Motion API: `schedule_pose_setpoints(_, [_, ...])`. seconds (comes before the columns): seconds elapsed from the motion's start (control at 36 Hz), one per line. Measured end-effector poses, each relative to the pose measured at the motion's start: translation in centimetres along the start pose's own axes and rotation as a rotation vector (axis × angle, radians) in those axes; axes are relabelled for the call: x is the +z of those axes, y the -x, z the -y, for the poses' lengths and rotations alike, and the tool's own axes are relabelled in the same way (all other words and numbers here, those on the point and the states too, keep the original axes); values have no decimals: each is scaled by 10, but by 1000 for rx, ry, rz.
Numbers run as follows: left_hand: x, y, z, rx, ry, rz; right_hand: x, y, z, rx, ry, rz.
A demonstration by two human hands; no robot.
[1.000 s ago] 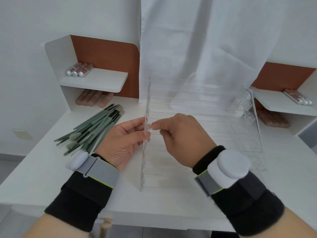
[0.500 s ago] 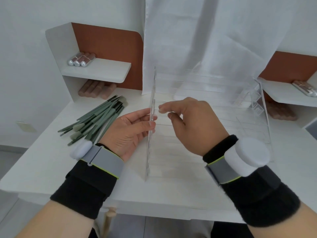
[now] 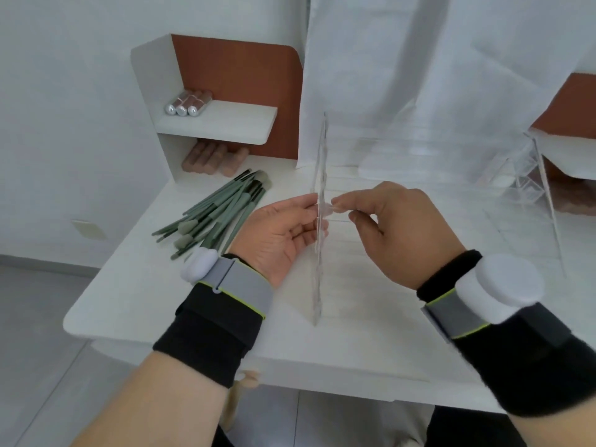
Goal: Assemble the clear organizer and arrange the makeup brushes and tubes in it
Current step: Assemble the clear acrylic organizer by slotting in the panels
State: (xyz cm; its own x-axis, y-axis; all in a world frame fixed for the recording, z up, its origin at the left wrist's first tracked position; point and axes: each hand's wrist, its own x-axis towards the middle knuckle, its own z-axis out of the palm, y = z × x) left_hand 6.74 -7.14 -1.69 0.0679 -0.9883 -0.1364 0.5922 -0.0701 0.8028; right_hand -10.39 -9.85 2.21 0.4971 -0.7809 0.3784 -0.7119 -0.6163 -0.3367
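A clear organizer (image 3: 451, 201) stands on the white table, its left side panel (image 3: 319, 279) seen edge-on. My left hand (image 3: 283, 233) grips that panel from the left, thumb and fingers on its edge. My right hand (image 3: 396, 224) pinches a thin clear strip (image 3: 329, 208) against the panel's inner face. Several green makeup brushes (image 3: 219, 208) lie in a heap left of my left hand. Three silver-capped tubes (image 3: 188, 103) rest on the left shelf, with pinkish tubes (image 3: 214, 158) below them.
A white and brown shelf unit (image 3: 225, 124) stands at the back left, another (image 3: 567, 137) at the back right. A white cloth (image 3: 419, 75) hangs behind the organizer. The table's front edge (image 3: 290, 362) runs just below my wrists.
The view has swung to the right, so everything sits further right in frame. My right hand's fingertips have closed in on the panel with the clear strip. Left hand keeps its grip.
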Motion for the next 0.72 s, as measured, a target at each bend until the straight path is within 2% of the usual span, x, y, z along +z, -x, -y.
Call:
schedule_pose_setpoints(0.14, [0, -1, 3, 18, -32, 11, -3, -1, -1, -14, -18, -39])
schedule_pose_setpoints(0.39, [-3, -2, 3, 22, -28, 23, -2, 0, 2, -39, 14, 22])
schedule_pose_setpoints(0.72, [-1, -2, 1, 14, -31, 11, 1, 2, 0, -55, 35, -11])
